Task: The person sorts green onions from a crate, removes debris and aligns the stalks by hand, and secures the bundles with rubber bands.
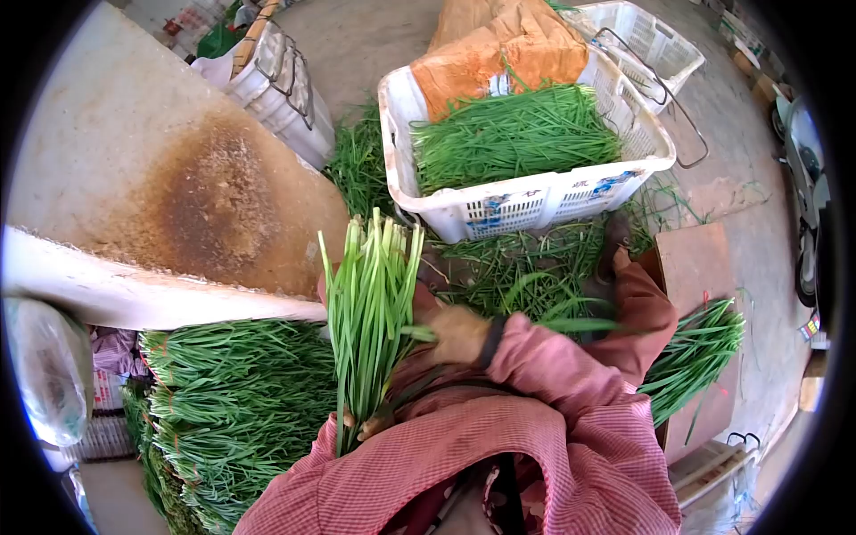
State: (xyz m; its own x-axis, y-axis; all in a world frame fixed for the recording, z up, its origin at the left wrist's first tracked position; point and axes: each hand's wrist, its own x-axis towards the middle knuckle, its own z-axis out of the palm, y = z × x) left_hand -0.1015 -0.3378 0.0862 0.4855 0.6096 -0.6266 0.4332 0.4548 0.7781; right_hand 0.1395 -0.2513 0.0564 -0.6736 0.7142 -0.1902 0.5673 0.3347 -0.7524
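Note:
A bunch of garlic chives [370,303] stands nearly upright before me, its pale cut ends at the top. My left hand [373,426] is closed around its lower part; some of the fingers are hidden by the leaves and sleeve. My right hand [459,336], with a dark band at the wrist, is beside the bunch, slightly blurred. Its fingers are closed on a chive blade [417,333] at the bunch's right side. Loose green blades [571,314] show blurred beyond the right forearm.
Ahead is a white plastic crate [526,207] of chives, with an orange sack [499,53] over its back. Stacked chive bundles [241,401] lie left, below a stained slab [98,196]. Another bundle [700,357] rests on a brown board [700,259] at right. Trimmings [526,267] litter the floor.

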